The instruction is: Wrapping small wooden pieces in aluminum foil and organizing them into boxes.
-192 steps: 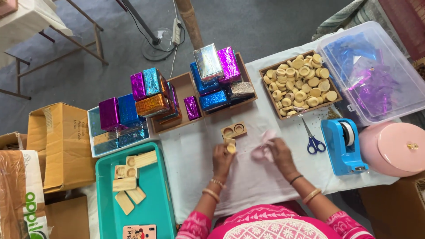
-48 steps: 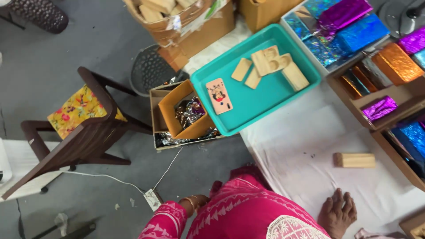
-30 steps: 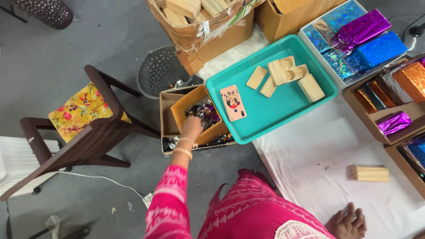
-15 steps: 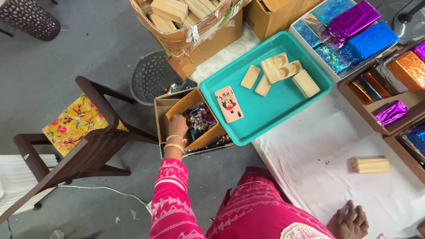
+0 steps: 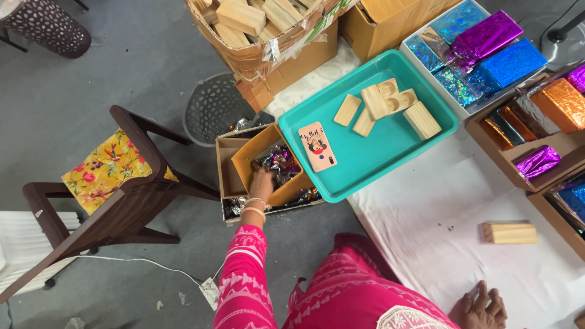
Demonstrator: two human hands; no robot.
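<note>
My left hand (image 5: 261,183) reaches down into a small open cardboard box (image 5: 242,159) on the floor, beside the table's corner. Its fingers sit among crumpled shiny foil wrappers (image 5: 281,161), purple and silver; whether they grip any is hidden. My right hand (image 5: 485,310) lies flat on the white cloth (image 5: 439,201) at the table's near edge, fingers spread, holding nothing. A plain wooden block (image 5: 509,233) lies on the cloth a little beyond that hand.
A teal tray (image 5: 381,155) holds wooden pieces (image 5: 390,105) and a phone in a pink case (image 5: 317,146). Foil-wrapped boxes (image 5: 487,45) fill trays behind. A carton of wooden blocks (image 5: 262,24), a mesh basket (image 5: 213,109) and a wooden chair (image 5: 122,189) stand around.
My left hand has shifted slightly right inside the cardboard box, towards the foil wrappers. My right hand has stayed flat on the cloth.
</note>
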